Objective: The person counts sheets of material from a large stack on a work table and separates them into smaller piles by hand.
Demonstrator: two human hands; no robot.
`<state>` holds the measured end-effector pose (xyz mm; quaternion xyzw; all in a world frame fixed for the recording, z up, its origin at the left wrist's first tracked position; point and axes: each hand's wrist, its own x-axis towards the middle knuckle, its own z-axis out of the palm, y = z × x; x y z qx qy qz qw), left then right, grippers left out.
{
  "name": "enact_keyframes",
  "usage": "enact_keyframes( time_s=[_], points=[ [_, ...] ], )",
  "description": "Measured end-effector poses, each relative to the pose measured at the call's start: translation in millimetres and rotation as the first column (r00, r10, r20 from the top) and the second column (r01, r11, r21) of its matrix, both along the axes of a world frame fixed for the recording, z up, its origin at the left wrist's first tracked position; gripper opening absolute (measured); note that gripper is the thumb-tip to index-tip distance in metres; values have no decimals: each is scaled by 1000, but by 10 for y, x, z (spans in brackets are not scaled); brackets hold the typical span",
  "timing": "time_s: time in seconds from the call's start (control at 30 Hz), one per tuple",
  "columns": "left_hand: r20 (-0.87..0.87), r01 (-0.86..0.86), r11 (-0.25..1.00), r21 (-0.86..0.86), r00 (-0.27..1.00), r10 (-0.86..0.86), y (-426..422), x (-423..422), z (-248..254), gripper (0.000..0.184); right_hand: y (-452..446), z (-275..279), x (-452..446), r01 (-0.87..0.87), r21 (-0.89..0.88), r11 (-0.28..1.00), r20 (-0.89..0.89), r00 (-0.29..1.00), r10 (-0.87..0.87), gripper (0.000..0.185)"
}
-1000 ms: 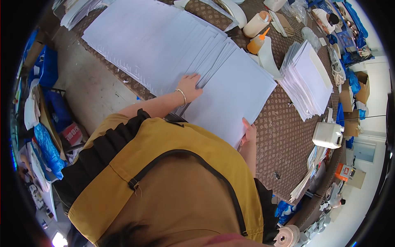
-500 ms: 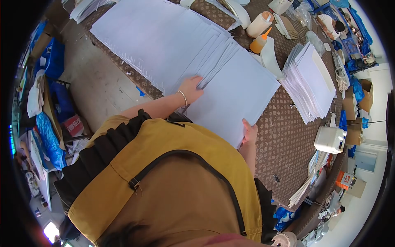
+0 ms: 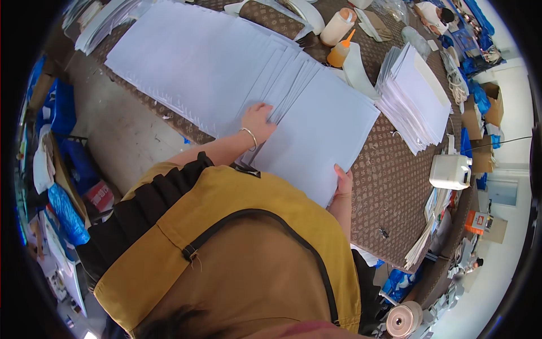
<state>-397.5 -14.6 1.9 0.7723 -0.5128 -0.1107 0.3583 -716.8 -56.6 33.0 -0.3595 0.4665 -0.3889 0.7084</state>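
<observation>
Large pale sheets [image 3: 186, 62] lie fanned out in overlapping layers across the patterned table. My left hand [image 3: 258, 123], with a bangle at the wrist, rests on the fanned edges, fingers bent against the layers; whether it pinches any is unclear. At the near right corner of the right-hand sheets [image 3: 322, 124], my right hand [image 3: 342, 182] grips the edge, thumb on top and the other fingers mostly hidden beneath. A separate thick stack of white sheets [image 3: 415, 96] lies to the right.
An orange-tipped glue bottle [image 3: 339, 53] and a pale bottle [image 3: 337, 27] stand behind the sheets. A white jug [image 3: 450, 172] is at the table's right edge [image 3: 389, 209]. Blue bins [image 3: 59, 107] stand at the left. Another person [image 3: 433, 17] is at the far upper right.
The camera view has shifted and tilted slightly. Both hands keep nearly the same places on the sheets, and the sheets show no clear movement.
</observation>
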Motion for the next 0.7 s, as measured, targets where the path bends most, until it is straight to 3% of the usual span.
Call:
enact_keyframes(
  time_s=[0.03,0.07,0.1,0.17,0.3,0.47,0.57,0.7],
  points=[
    [225,-46,984,-175,971,85,-9,28,-36,51,-12,-8,-7,8,-2,1000,-14,1000,-8,52],
    [209,-42,985,-170,975,78,-30,73,-81,51,-14,-19,-22,12,31,999,-75,997,-9,52],
    [-27,-64,997,-42,998,63,-41,141,-6,50,-9,-11,-25,16,67,998,-138,990,-7,52],
    [-475,-16,975,221,871,122,-28,302,146,48,14,1,-25,27,119,992,-216,976,-1,53],
    [-362,-57,990,127,927,100,34,548,253,48,12,113,82,50,232,972,-246,969,9,53],
    [-421,-68,984,162,898,131,-41,729,48,40,137,207,141,76,285,955,-267,964,3,56],
    [-385,161,928,335,923,-21,-136,789,172,31,99,190,206,21,290,957,-209,977,41,62],
    [-392,124,961,247,920,-18,-150,686,180,25,37,171,221,1,202,979,-280,958,57,65]
  ],
)
